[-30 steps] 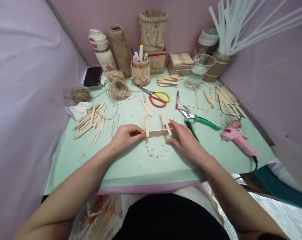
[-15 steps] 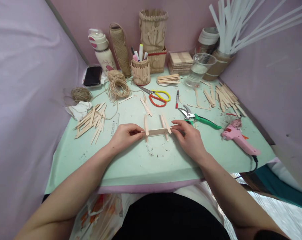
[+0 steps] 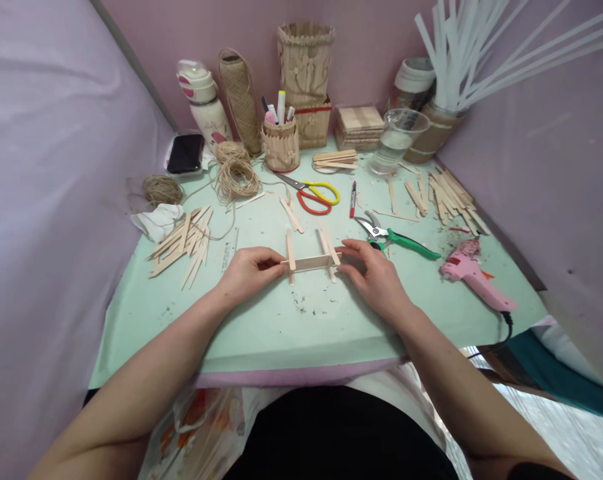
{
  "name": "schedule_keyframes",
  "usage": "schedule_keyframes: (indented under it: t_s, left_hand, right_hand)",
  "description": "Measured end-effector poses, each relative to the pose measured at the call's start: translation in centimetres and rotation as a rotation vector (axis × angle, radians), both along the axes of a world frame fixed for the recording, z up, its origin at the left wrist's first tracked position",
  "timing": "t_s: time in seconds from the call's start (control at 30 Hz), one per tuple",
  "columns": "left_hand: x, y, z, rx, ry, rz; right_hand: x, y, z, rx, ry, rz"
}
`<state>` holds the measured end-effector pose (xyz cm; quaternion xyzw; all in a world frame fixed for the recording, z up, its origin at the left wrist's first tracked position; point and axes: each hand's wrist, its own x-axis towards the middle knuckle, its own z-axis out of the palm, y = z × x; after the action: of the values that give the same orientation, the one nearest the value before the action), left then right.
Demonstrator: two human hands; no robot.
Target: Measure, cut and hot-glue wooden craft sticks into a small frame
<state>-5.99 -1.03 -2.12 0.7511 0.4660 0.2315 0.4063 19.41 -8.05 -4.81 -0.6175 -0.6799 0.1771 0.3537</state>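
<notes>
A small frame of wooden craft sticks (image 3: 308, 264) stands over the table just in front of me. It has one crosswise stick on edge and upright or slanting sticks near each end. My left hand (image 3: 248, 270) pinches the left end of the crosswise stick between thumb and fingers. At the other end, my right hand (image 3: 374, 273) has its thumb and fingertips around the frame's right tip. Beyond the frame lie a few loose craft sticks (image 3: 292, 215). Green-handled pruning shears (image 3: 401, 241) rest just past my right hand, partly hidden by it.
Scissors (image 3: 317, 197) and a red marker (image 3: 352, 200) lie farther back. A pink glue gun (image 3: 476, 273) is at right. Stick piles (image 3: 186, 240) and twine (image 3: 236, 173) sit at left. A water cup (image 3: 394, 143) and stick-covered pen holder (image 3: 281, 147) stand at the back.
The frame has shifted very slightly left, and my right hand has moved slightly left with it. My left hand keeps its pinch. The view has tilted a touch.
</notes>
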Motion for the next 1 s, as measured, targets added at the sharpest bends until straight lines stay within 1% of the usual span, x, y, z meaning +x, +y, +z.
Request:
schedule_keyframes:
  t_s: [0.13, 0.33, 0.7, 0.87, 1.0]
  left_hand:
    - [-0.03, 0.05, -0.08, -0.004, -0.006, 0.0]
    - [-0.09, 0.1, -0.16, -0.005, 0.005, -0.001]
    - [-0.07, 0.07, -0.21, -0.01, -0.004, 0.002]
    - [-0.12, 0.06, -0.2, -0.019, 0.003, 0.006]
    - [-0.12, -0.01, -0.17, -0.018, -0.002, 0.003]
  right_hand:
    - [0.13, -0.15, -0.18, -0.062, -0.069, 0.096]
    - [0.11, -0.17, -0.46, -0.108, -0.106, 0.129]
    - [0.15, 0.26, -0.82, -0.102, -0.135, 0.135]
    - [0.2, 0.12, -0.64, -0.064, -0.118, 0.158]
    - [0.24, 0.07, -0.24, -0.002, -0.066, 0.101]
